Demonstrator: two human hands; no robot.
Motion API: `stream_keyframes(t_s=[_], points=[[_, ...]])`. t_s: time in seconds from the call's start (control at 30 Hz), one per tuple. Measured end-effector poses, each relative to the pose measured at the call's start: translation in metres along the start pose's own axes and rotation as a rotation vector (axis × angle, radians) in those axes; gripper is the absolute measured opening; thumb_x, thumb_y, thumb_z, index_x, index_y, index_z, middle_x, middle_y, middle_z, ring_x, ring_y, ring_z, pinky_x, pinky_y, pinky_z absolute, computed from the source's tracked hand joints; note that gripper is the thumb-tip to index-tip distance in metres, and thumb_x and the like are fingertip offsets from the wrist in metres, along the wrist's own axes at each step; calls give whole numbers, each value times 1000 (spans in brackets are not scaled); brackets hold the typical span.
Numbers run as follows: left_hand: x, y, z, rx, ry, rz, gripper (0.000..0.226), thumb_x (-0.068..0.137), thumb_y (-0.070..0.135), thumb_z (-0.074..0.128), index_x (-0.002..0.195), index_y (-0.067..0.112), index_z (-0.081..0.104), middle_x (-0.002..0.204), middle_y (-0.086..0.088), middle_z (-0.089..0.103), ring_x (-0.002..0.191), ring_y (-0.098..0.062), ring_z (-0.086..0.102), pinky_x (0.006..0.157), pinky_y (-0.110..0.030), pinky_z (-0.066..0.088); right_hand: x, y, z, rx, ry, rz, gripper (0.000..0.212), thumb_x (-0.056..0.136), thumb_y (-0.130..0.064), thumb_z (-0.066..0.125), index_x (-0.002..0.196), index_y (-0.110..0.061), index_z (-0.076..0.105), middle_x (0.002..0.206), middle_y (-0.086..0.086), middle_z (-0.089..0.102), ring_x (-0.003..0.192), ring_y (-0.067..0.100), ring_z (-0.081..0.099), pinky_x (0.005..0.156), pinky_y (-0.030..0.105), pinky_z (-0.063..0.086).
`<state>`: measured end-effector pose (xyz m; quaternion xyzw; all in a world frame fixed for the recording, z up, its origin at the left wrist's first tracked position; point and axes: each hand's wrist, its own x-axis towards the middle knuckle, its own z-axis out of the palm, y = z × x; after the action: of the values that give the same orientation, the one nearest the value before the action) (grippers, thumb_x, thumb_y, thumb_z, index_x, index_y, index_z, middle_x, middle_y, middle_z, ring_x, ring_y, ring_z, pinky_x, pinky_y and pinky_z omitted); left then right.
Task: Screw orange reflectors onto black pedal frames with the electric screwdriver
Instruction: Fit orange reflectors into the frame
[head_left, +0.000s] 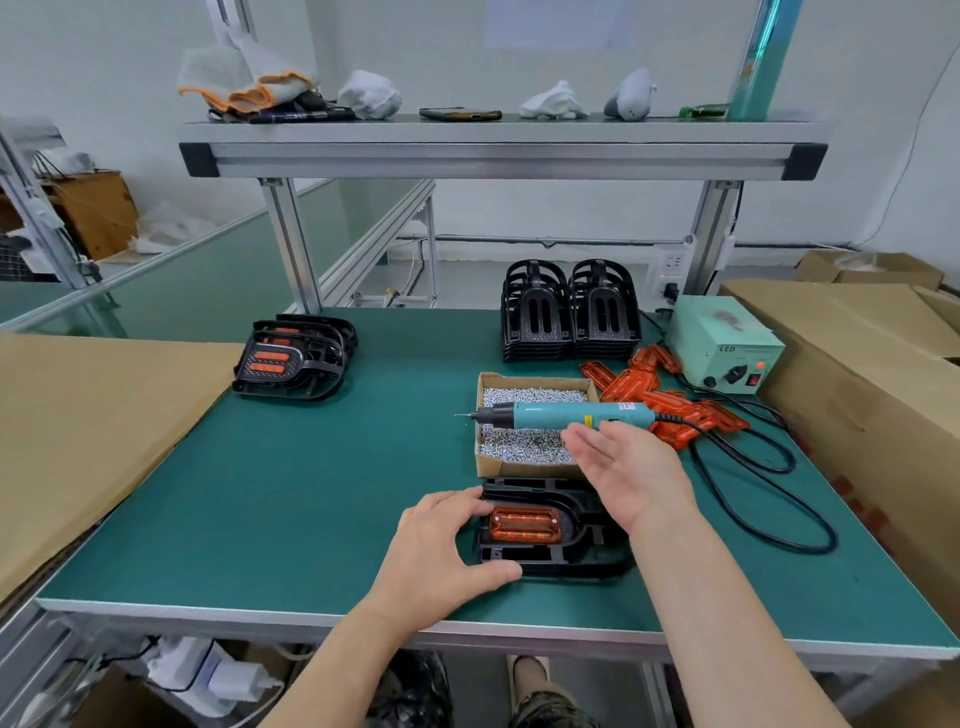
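1. Green-topped bench (337, 493), with the person standing at 6 o'clock.
2. The black pedal frame (566, 558) lies flat near the 6 o'clock edge. It is matte black plastic, open-ribbed, with a rounded end toward 3 o'clock.
3. An orange reflector (524, 525) sits in the frame's recess. It is a translucent, ridged, rounded rectangle with its long side running 9 to 3. Small pale dots show at its ends.
4. The left hand (441, 551) grips the frame's 9 o'clock end. Its fingers curl over the far edge and the thumb presses the near edge.
5. The right hand (623, 467) hovers above the frame's 1 o'clock corner. The palm is turned up and toward 9, the fingers are straight and spread, and it holds nothing. The fingertips are just beside the screwdriver, but I cannot tell whether they touch it.
6. The electric screwdriver (571, 414) has a teal body and a black nose. It lies across the cardboard box (524, 467) of silver screws at the frame's 12 o'clock, with the bit pointing to 9.
7. Its black cable (753, 499) loops off toward 3 o'clock.
8. Loose orange reflectors (634, 382) are heaped at 2 o'clock of the box.
9. Two stacks of bare black frames (569, 312) stand at the bench's 12 o'clock.
10. A stack of frames with reflectors fitted (293, 358) sits at 10 o'clock.
11. The pale green power unit (724, 345) is at 2 o'clock, beside the cardboard cartons (857, 364).
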<state>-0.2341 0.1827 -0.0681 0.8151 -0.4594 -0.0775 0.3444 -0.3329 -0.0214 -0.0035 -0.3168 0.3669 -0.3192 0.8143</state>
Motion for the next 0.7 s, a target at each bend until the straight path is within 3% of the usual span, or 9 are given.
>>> stream_keyframes(t_s=[0.07, 0.17, 0.3, 0.4, 0.5, 0.57, 0.63, 0.7], points=[[-1, 0, 0, -8, 0, -9, 73, 60, 75, 66, 125, 42, 57, 133, 34, 39, 128, 5, 34, 112, -25, 28, -5, 0, -18, -337, 77, -174, 16, 99, -8, 57, 112, -8, 66, 90, 8, 78, 80, 15, 72, 61, 26, 55], [-2, 0, 0, -15, -1, -16, 73, 60, 75, 66, 125, 43, 56, 132, 35, 39, 127, 7, 34, 110, -24, 28, -3, 3, -43, -880, 263, -461, 9, 93, -21, 62, 96, -26, 69, 89, -9, 71, 94, 16, 65, 78, 34, 49], [-1, 0, -1, -36, 29, -33, 68, 62, 72, 63, 122, 40, 60, 131, 28, 49, 125, 4, 40, 110, -27, 33, 4, 12, -60, -1319, 168, -411, 14, 90, -43, 66, 88, -30, 68, 94, -11, 67, 95, 17, 60, 83, 34, 49], [-2, 1, -2, -53, 41, -42, 62, 65, 65, 65, 121, 38, 60, 129, 27, 51, 123, 4, 42, 109, -26, 34, 9, 14, -59, -1313, 50, -379, 13, 88, -41, 70, 81, -31, 70, 87, -14, 69, 90, 12, 61, 76, 31, 46], [-4, 5, -5, -82, 53, -15, 61, 68, 58, 60, 125, 37, 55, 125, 32, 49, 122, 7, 42, 108, -23, 34, 9, 15, -61, -1111, -60, -352, 8, 87, -27, 77, 79, -27, 75, 83, -9, 72, 86, 12, 65, 72, 27, 47], [-4, 6, -6, -165, 76, -7, 63, 73, 48, 59, 133, 31, 48, 130, 26, 48, 124, 5, 41, 109, -23, 33, 9, 18, -61, -1006, -91, -355, 9, 86, -22, 79, 78, -23, 76, 80, -6, 74, 83, 14, 66, 74, 27, 48], [-6, 6, -6, -288, 142, -44, 67, 79, 36, 59, 141, 26, 39, 136, 16, 44, 129, 4, 39, 111, -20, 31, 7, 24, -57, -931, -98, -373, 10, 84, -21, 80, 75, -22, 77, 75, -6, 73, 77, 13, 65, 74, 28, 49], [-7, 6, -5, -337, 262, -95, 66, 82, 38, 60, 142, 25, 35, 134, 13, 41, 126, 4, 40, 104, -13, 33, 5, 34, -47, -868, -102, -429, 10, 84, -20, 81, 75, -22, 77, 71, -8, 73, 71, 7, 63, 72, 26, 49]])
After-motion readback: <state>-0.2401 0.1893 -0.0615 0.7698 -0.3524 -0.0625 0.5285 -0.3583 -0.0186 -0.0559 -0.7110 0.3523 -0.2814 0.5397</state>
